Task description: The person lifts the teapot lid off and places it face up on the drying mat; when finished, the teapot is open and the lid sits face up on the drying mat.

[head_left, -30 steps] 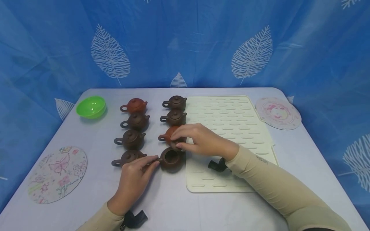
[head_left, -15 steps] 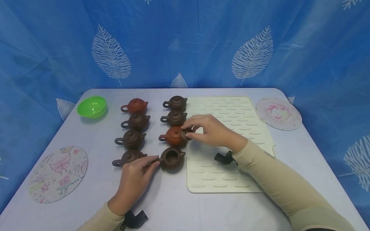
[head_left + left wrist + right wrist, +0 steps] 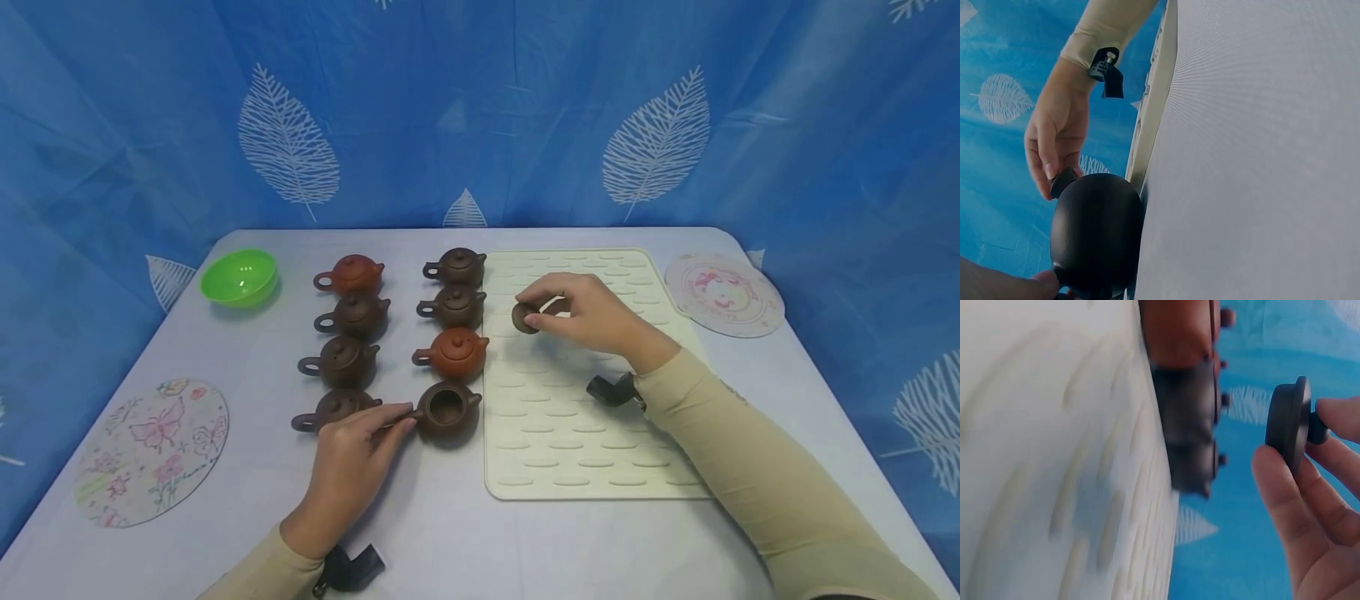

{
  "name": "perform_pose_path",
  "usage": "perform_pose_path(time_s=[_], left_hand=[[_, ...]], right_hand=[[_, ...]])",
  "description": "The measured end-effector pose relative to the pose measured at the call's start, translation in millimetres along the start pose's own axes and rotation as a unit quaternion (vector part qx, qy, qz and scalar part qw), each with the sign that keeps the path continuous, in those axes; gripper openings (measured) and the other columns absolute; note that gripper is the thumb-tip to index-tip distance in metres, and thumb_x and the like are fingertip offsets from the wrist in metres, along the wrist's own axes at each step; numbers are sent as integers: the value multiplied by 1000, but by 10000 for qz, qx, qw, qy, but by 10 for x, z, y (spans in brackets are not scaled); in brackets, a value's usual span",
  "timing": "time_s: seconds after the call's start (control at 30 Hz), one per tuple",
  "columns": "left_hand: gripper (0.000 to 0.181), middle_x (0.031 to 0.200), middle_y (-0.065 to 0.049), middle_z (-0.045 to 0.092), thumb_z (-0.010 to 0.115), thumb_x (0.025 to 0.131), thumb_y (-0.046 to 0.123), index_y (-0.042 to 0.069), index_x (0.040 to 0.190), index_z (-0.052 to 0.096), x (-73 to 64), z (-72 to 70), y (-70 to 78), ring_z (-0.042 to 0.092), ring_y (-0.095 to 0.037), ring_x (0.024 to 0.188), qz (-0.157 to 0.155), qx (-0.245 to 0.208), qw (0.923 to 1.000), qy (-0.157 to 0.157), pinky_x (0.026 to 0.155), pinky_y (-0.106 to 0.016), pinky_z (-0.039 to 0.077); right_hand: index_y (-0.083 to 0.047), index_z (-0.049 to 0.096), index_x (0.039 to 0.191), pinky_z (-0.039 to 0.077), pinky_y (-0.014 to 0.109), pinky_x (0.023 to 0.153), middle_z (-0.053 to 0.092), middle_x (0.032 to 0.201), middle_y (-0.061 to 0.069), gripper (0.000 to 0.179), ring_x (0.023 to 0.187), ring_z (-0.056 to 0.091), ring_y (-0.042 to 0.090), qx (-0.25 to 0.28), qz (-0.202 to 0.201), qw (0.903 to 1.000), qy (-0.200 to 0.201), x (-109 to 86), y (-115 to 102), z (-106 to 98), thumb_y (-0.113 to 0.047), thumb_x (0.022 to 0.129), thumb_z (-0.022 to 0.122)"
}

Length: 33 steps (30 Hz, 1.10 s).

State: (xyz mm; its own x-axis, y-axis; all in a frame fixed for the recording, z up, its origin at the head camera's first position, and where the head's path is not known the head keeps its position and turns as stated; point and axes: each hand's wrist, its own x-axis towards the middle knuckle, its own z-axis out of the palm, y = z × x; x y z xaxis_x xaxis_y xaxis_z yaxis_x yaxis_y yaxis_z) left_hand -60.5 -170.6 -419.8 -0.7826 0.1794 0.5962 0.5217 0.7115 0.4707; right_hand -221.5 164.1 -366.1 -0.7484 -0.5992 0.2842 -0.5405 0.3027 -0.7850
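A dark brown teapot (image 3: pixel 459 433) stands uncovered at the front of the right-hand row, its round opening facing up. My left hand (image 3: pixel 347 467) pinches its handle between thumb and fingers; the left wrist view shows the thumb at the dark pot body (image 3: pixel 1097 231). Above the pale mat, my right hand (image 3: pixel 596 315) holds a small brown teapot lid (image 3: pixel 523 318), well apart from the pot. In the right wrist view the lid (image 3: pixel 1286 422) is tipped on edge, its knob at the thumb. A lidded reddish teapot (image 3: pixel 456 354) sits right behind the uncovered one.
Two more brown teapots (image 3: pixel 457 306) stand farther back in that row. Left of it runs a second row of lidded teapots (image 3: pixel 345 362). The ridged cream mat (image 3: pixel 570 450) lies at right. A green bowl (image 3: pixel 240 279) and two round patterned mats (image 3: pixel 157 450) lie toward the sides.
My right hand has moved right and away from me, carrying the lid from beside the reddish teapot to over the mat. The left hand and the uncovered teapot have stayed in place.
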Motion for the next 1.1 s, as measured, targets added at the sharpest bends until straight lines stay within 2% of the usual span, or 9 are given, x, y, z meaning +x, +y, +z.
perform_pose_path(time_s=[0.23,0.53,0.73,0.8,0.9,1.0,1.1], left_hand=[[26,91,-5,79,93,77,-2,4,100,82,-2,6,-10,73,-12,78,22,-24,10000,-9,64,-33,58],[26,91,-6,78,93,78,-1,4,100,82,-17,10,-23,73,-11,81,-45,-40,9999,-102,65,-31,58],[25,92,-6,79,93,78,0,4,100,82,-25,10,-19,73,-12,81,-130,-6,9998,-150,65,-33,59],[25,92,-6,79,93,78,0,4,101,82,-27,10,-20,74,-13,82,-159,2,9997,-166,66,-34,59],[25,92,-6,79,93,78,0,4,101,82,-27,9,-19,74,-13,82,-189,-1,9997,-178,66,-34,60],[25,92,-6,79,93,78,0,4,101,82,-25,4,-11,74,-13,82,-200,-11,9996,-182,67,-35,60],[25,92,-6,79,93,78,0,4,101,82,-22,1,-2,74,-13,83,-224,-8,9996,-194,67,-34,60]], right_hand=[[1,71,129,57,35,94,70,126,12,32,110,68,26,-18,934,9954,233,-70,202,-222,-5,98,75],[-2,70,134,55,27,92,69,129,11,36,113,68,26,-303,1467,9872,550,-154,379,-442,-11,99,76],[-8,68,140,47,47,102,65,136,10,40,122,64,31,-317,1778,9814,645,-227,475,-602,-14,101,74],[-9,66,142,45,49,106,64,136,10,40,125,62,31,-229,1873,9798,664,-261,512,-646,-14,103,72],[-9,63,146,50,40,104,62,138,11,41,125,64,31,53,1962,9782,680,-314,571,-697,-11,105,68],[-6,61,146,52,27,97,61,140,13,41,125,65,30,112,2041,9759,769,-355,627,-738,-9,106,66],[-4,62,144,51,20,94,61,141,13,40,130,61,28,12,2185,9707,996,-380,665,-773,-9,104,69]])
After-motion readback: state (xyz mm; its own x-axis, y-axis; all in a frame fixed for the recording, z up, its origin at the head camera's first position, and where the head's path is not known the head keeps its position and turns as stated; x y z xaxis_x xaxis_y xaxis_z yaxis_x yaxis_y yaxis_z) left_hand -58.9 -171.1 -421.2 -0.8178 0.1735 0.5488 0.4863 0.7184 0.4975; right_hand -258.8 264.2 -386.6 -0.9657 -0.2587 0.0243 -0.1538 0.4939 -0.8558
